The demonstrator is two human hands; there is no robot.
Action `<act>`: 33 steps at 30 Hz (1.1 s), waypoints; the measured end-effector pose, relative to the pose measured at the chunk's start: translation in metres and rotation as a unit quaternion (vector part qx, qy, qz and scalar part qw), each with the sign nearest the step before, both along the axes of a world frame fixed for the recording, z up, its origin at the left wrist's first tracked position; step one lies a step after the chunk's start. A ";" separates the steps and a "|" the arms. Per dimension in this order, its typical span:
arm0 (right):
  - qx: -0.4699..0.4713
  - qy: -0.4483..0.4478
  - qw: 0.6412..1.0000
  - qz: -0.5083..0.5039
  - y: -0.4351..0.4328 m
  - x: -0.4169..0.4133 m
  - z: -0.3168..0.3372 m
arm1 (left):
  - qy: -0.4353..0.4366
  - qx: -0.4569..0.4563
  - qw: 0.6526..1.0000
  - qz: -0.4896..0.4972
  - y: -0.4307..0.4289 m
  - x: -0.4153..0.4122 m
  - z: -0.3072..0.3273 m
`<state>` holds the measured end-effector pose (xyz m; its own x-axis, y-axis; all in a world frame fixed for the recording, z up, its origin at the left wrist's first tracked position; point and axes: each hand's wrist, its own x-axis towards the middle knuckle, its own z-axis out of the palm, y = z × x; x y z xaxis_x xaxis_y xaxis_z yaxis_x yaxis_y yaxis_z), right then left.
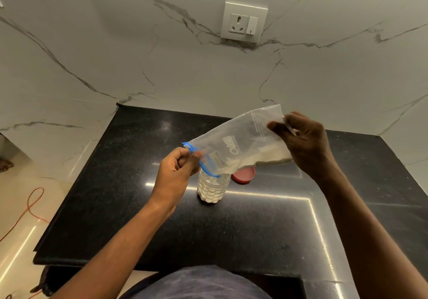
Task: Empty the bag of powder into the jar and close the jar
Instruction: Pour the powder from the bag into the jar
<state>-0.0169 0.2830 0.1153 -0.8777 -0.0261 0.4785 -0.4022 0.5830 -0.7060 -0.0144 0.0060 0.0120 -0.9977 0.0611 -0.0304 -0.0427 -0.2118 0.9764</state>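
Pouring step: left hand (177, 171) pinches the bag (240, 145) mouth over the jar (212, 188); right hand (301, 141) pinches its bottom. Next, raise the bottom higher.

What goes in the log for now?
step: pouring | left hand: bag mouth | right hand: bag bottom | jar: open | lid: off

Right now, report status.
Left hand pinches bag mouth over jar; right hand lifts its bottom. Powder pouring. Lid off, behind jar.
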 end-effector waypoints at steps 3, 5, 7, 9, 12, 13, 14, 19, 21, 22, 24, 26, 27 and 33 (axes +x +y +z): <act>0.003 -0.003 1.000 -0.001 -0.001 0.000 0.002 | -0.001 -0.009 1.000 -0.005 -0.001 -0.001 -0.002; -0.003 -0.005 1.000 0.004 -0.002 0.001 0.004 | 0.003 -0.012 1.000 -0.001 -0.001 -0.001 -0.003; -0.011 0.004 1.000 0.001 -0.003 0.002 0.005 | 0.010 -0.016 1.000 0.000 -0.001 -0.001 -0.003; -0.007 0.004 1.000 0.004 -0.004 0.005 0.005 | 0.016 -0.016 1.000 0.001 -0.001 0.000 -0.004; 0.003 0.010 1.000 -0.001 -0.006 0.008 0.002 | 0.020 -0.018 1.000 0.002 -0.001 -0.001 -0.005; 0.008 0.011 1.000 -0.003 -0.007 0.009 0.002 | 0.020 -0.018 1.000 0.001 -0.001 -0.001 -0.006; 0.007 0.013 1.000 -0.005 -0.007 0.010 0.002 | 0.021 -0.017 1.000 0.000 -0.001 -0.002 -0.006; 0.011 0.020 1.000 -0.016 -0.007 0.013 -0.001 | 0.023 -0.014 1.000 -0.003 -0.002 -0.004 -0.008; 0.010 0.018 1.000 -0.021 -0.007 0.013 -0.002 | 0.024 -0.019 1.000 -0.002 -0.001 -0.005 -0.007; 0.015 0.018 0.999 -0.022 -0.007 0.014 -0.002 | 0.024 -0.020 1.000 -0.002 -0.001 -0.005 -0.007; 0.019 0.020 0.999 -0.022 -0.006 0.014 -0.002 | 0.026 -0.021 0.999 -0.001 0.000 -0.006 -0.007; 0.023 0.025 0.999 -0.020 -0.006 0.015 -0.002 | 0.027 -0.019 0.999 -0.001 0.000 -0.007 -0.006; 0.024 0.028 0.999 -0.018 -0.007 0.016 -0.003 | 0.028 -0.018 0.999 0.000 0.000 -0.008 -0.006; 0.023 0.028 0.999 -0.007 -0.013 0.017 -0.004 | 0.020 -0.014 1.000 0.005 -0.001 -0.011 -0.006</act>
<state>0.0002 0.2700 0.1116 -0.8498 -0.0372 0.5258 -0.4321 0.6204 -0.6545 -0.0256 0.0053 0.0061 -0.9987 0.0514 0.0073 -0.0023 -0.1840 0.9829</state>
